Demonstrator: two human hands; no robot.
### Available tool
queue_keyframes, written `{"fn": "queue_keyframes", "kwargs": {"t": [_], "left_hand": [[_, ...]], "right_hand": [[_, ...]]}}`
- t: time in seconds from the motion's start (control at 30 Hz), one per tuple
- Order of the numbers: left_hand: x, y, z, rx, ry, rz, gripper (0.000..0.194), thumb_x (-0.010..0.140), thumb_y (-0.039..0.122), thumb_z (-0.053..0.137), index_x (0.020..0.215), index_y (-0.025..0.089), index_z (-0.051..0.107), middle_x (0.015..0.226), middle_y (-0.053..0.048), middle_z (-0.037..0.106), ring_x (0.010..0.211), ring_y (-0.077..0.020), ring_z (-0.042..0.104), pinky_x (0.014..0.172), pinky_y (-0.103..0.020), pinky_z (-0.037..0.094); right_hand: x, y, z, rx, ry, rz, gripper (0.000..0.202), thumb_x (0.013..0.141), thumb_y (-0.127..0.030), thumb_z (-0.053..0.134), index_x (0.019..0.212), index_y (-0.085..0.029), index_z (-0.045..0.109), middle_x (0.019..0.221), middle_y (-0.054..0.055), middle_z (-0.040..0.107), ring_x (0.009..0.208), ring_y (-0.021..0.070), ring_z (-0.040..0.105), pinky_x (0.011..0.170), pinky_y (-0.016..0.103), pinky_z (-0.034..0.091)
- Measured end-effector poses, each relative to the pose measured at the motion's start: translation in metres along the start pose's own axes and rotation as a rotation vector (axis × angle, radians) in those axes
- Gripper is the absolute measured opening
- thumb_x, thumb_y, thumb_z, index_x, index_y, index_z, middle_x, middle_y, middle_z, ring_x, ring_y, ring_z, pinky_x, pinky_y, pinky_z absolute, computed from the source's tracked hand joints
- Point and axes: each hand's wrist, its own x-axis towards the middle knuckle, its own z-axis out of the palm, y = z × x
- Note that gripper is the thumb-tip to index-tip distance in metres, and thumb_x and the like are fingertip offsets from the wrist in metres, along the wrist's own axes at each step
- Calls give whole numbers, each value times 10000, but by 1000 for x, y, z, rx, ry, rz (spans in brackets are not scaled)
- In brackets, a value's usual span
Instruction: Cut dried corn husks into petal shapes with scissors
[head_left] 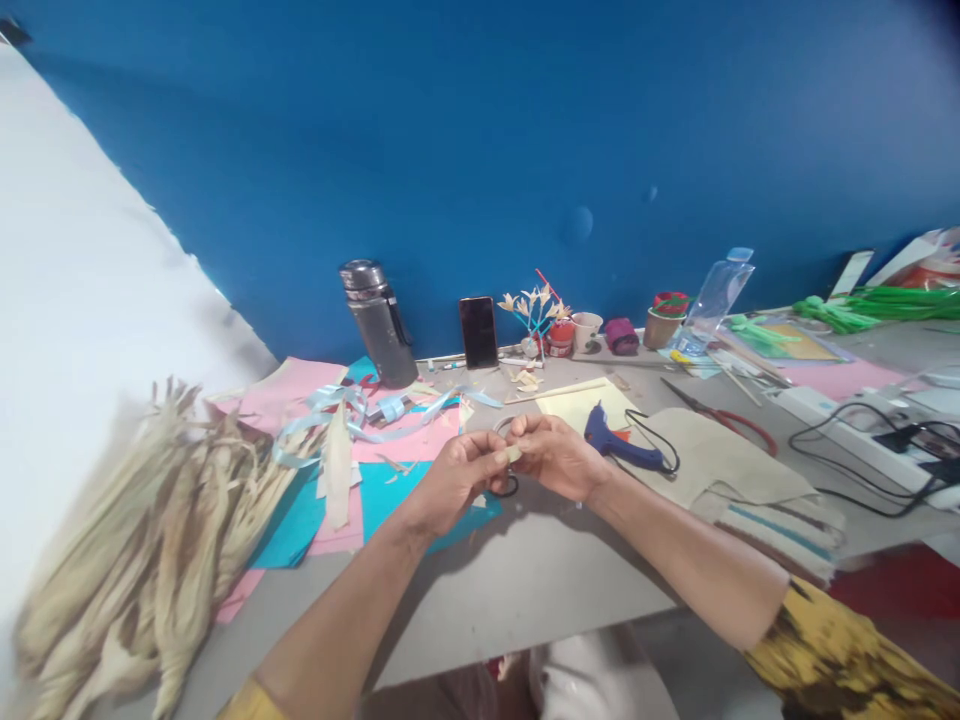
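Observation:
Close together above the table's front, my left hand (459, 482) and my right hand (556, 458) both pinch a small pale piece of corn husk (513, 454). The fingers of each are closed on it, and part of the piece is hidden behind them. A blue hot glue gun (622, 440) lies just right of my right hand, its black cord looping behind it. Blue and pink paper sheets (394, 500) lie beneath and left of my left hand. One loose pale husk strip (339, 465) rests on them.
A big bundle of dried corn husks (142, 540) fills the left side. A grey thermos (379, 325), a phone (478, 332) and husk flowers (536, 305) stand along the blue wall. Pliers or scissors with red handles (739, 425), a power strip (862, 430) and a plastic bottle (716, 300) are at right.

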Motion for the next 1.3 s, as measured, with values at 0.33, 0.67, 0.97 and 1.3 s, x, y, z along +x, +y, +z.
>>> {"fn": "queue_keyframes", "kwargs": {"t": [0.33,0.67,0.97,1.3], "left_hand": [[1,-3,-1,49,71,17,310,695,371,814,700,144,604,583,11,544,538,-91,463,580,-252,382],[0,-1,1,-122,58,7,301,710,345,807,704,152,575,587,30,517,537,-81,460,580,-240,397],[3,-9,4,-157,87,12,295,688,307,828,691,134,589,603,20,532,546,-75,474,557,-217,395],[8,-10,-1,-239,273,37,241,620,247,861,728,109,696,694,-13,641,531,-65,532,543,-202,461]], "right_hand": [[-2,-2,3,-98,48,-44,329,667,-349,851,799,-170,609,700,-20,618,587,96,542,591,237,425],[0,-3,2,55,27,-60,325,696,-377,836,775,-170,598,671,-34,583,538,64,465,534,201,375],[1,1,1,-30,36,-20,313,660,-243,841,842,-168,598,654,-15,633,579,126,599,597,253,458],[6,2,-3,-101,156,-62,279,637,-209,775,873,-163,636,808,18,660,665,126,601,566,225,422]]}}
